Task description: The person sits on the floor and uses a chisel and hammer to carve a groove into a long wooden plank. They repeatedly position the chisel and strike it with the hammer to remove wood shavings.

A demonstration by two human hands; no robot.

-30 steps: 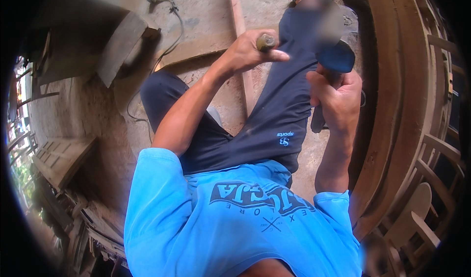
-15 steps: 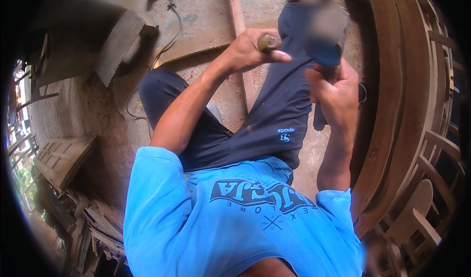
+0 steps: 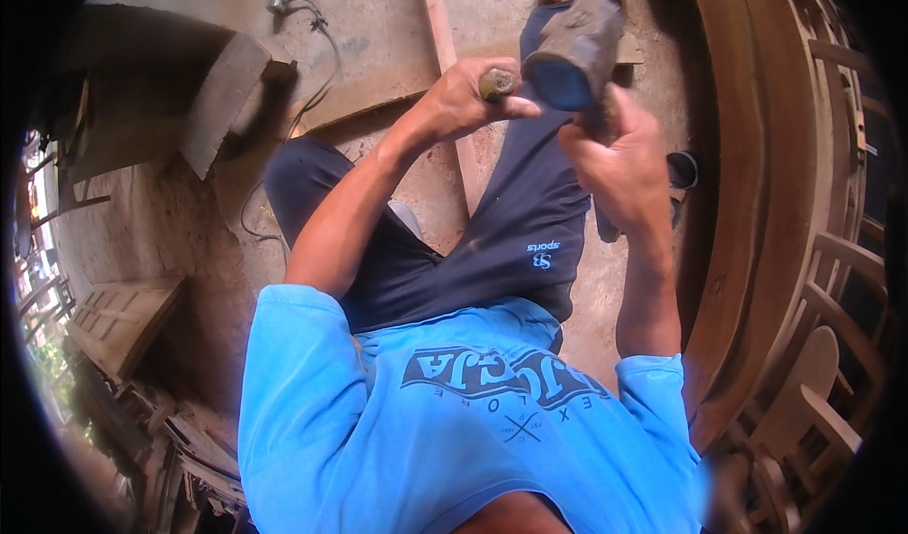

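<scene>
My left hand [image 3: 462,99] is closed around the handle of a chisel [image 3: 497,84], whose round, worn butt end faces up. The blade is hidden below the fist, and the thumb sticks out to the right. My right hand [image 3: 626,160] grips the short handle of a mallet [image 3: 588,37]. Its thick brown head, with a blue striking face, is a little blurred and hangs just right of the chisel's butt, apart from it. Behind my left hand lies a long wooden board [image 3: 374,101], with a narrow wooden strip [image 3: 438,18] across it.
Thick timber beams [image 3: 747,184] curve along the right, with wooden chair parts [image 3: 832,279] beyond. A dark wooden panel [image 3: 222,104] stands at the left. A power cord [image 3: 331,66] trails over the floor. My trousered legs [image 3: 492,222] spread around the work; dark footwear [image 3: 683,169] lies at right.
The mallet and my right hand have swung left, bringing the mallet head close to the chisel's butt. My left hand has shifted slightly left in the picture, still holding the chisel.
</scene>
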